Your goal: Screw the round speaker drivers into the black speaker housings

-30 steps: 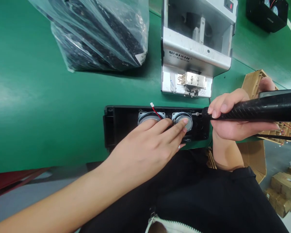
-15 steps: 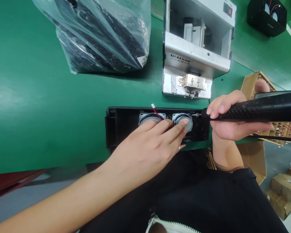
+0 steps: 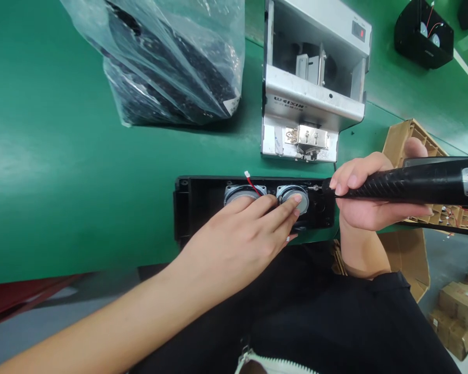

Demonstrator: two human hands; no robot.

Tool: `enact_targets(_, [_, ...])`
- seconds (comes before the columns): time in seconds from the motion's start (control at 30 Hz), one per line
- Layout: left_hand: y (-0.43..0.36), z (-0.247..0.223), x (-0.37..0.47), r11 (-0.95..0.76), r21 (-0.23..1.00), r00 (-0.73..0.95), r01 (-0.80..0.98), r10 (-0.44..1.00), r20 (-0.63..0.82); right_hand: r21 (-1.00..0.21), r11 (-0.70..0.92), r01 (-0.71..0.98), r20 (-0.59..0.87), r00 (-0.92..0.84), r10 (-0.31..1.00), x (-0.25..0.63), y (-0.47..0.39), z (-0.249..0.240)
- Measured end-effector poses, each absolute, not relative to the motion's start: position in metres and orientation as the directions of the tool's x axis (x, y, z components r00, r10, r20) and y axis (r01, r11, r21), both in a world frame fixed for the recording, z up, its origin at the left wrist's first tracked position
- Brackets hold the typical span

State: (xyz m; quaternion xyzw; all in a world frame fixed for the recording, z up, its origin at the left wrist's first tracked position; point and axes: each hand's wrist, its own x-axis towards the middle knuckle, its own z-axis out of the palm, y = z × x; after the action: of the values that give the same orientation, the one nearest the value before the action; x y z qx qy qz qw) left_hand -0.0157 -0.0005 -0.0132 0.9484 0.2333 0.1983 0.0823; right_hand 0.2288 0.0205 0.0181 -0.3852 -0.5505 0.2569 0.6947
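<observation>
A long black plastic housing [image 3: 197, 202] lies on the green table [image 3: 62, 171] near its front edge, with two round silver speaker drivers inside. My left hand [image 3: 237, 241] lies flat on it, fingertips pressing the right speaker [image 3: 302, 200]; the left speaker [image 3: 237, 193] is partly covered. A red wire with a white plug [image 3: 249, 181] rises between the speakers. My right hand [image 3: 368, 200] grips a black electric screwdriver [image 3: 413, 183], held level, its bit touching the housing's upper right corner beside the right speaker.
A grey metal screw feeder machine [image 3: 310, 98] stands just behind the housing. A clear plastic bag of black parts [image 3: 171, 62] lies at the back left. A cardboard tray [image 3: 409, 137] sits at the right behind the screwdriver, and cardboard boxes [image 3: 458, 317] lie on the floor.
Both hands and the screwdriver keep their places on the housing. Only the camera has shifted slightly, so everything sits a little lower and to the right.
</observation>
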Motion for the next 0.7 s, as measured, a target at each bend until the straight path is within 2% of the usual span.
enact_targets(0.23, [-0.002, -0.015, -0.015, -0.868, 0.289, 0.815, 0.405, 0.486, 0.316, -0.726, 0.684, 0.067, 0.676, 0.249, 0.693, 0.227, 0.031, 0.006])
enact_targets(0.43, [0.000, -0.015, -0.015, -0.875, 0.268, 0.810, 0.402, 0.477, 0.341, -0.742, 0.648, 0.174, 0.667, 0.290, 0.686, 0.229, 0.031, 0.003])
enact_targets(0.53, [0.001, -0.014, -0.015, -0.871, 0.295, 0.804, 0.392, 0.481, 0.351, -0.749, 0.637, 0.181, 0.659, 0.304, 0.688, 0.229, 0.030, 0.002])
enact_targets(0.7, [0.002, -0.013, -0.013, -0.881, 0.269, 0.798, 0.390, 0.469, 0.379, -0.752, 0.626, 0.206, 0.656, 0.326, 0.680, 0.228, 0.028, 0.000])
